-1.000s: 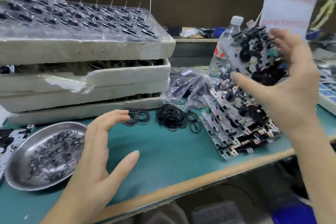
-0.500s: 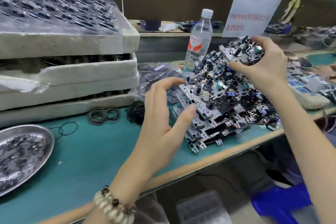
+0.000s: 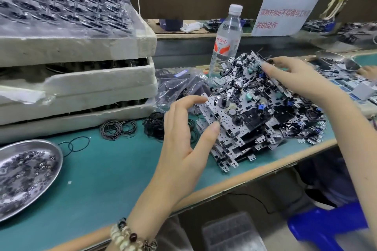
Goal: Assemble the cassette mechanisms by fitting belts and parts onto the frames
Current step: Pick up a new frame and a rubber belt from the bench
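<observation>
- a worker's left hand hovers at the near-left edge of a pile of cassette frames on the green desk. the fingers are spread and loosely curved, with index tip and thumb tip at the two ends of the top frame's edge. no firm clasp shows.
- the right hand lies across the far side of the pile, fingers mostly straight and pressing on the parts. nothing is pinched in it.
- the frames sit in a slanting, interlocked heap at the desk's front edge, just in front of a water bottle and beside a plastic bag.
- black rubber belts lie in loose coils left of the pile, in front of stacked foam trays. a steel dish of small rings sits further left.
- the step in hand looks like freeing one frame. it would go best with the right hand steadying the heap while the left takes the top frame by its bare metal edge and lifts it straight off, since tabs may snag on neighbours.
- a belt can then be drawn singly from the coils.
</observation>
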The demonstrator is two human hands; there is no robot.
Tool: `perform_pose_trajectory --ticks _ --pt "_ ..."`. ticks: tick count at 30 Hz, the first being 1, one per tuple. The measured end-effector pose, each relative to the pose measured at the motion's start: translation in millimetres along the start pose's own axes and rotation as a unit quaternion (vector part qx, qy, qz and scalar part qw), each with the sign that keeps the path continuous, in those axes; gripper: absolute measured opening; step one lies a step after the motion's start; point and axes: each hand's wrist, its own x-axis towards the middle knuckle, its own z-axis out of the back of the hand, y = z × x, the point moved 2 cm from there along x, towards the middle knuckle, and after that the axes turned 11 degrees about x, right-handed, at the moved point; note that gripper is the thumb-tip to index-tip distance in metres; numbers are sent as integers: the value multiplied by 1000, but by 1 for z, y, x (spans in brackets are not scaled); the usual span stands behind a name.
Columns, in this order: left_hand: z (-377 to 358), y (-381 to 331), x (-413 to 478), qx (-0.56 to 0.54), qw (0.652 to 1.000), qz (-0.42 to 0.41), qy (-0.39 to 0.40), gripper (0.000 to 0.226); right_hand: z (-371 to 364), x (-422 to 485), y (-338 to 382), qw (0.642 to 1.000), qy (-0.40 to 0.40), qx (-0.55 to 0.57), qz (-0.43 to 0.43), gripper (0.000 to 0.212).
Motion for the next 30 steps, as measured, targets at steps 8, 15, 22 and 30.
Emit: perform_pose_trajectory --ticks 8,15,22,30 --pt "5 5 -5 34 999 17 29 41 1 -8 7 994 -80 71 10 62" --pt "43 21 -22 110 993 37 -26 37 -38 -81 92 942 -159 54 292 31" --pt "118 40 -56 192 970 82 -126 30 -169 -138 113 894 11 -192 404 22" --pt "187 44 -103 293 934 105 -176 28 -209 -122 107 951 -137 -129 245 31"
